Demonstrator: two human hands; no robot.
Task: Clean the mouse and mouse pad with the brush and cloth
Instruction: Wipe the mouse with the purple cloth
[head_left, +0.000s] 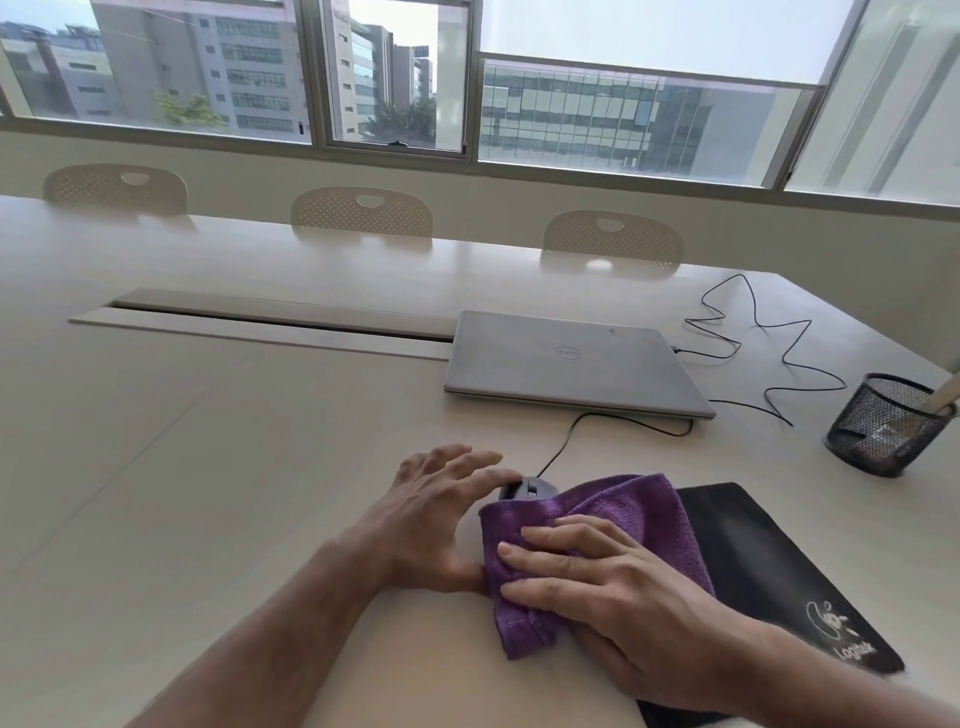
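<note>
In the head view, a pale counter (218, 467) is seen from above, with two bare forearms reaching in from the lower edge. A purple cloth (613, 525) is draped over a dark mouse (529, 488), of which only the front end with its wheel is left uncovered. The cloth is pressed down onto the mouse by the right hand (613, 587), whose fingers (550, 540) are laid flat across the fabric; the palm is spread rather than clenched, and nothing is gripped inside it. The left hand (441, 519) is placed just beside the mouse on its left, with the fingers spread and released; its fingertips appear to rest against the mouse's front end, while the thumb side touches the near edge of the cloth. A thin black cable (566, 441) is run from the mouse's front toward a closed grey laptop (566, 364), which lies further back on the counter. A black mouse pad (779, 566) with white printing is positioned to the right of the mouse, partly covered by the cloth and the right wrist. A black mesh pen holder (883, 426) is stood at the far right, with a pale handle seen rising from it; whether that is the brush cannot be told. Three pale chairs (361, 210) are lined up behind the counter, below a row of windows (395, 73).
</note>
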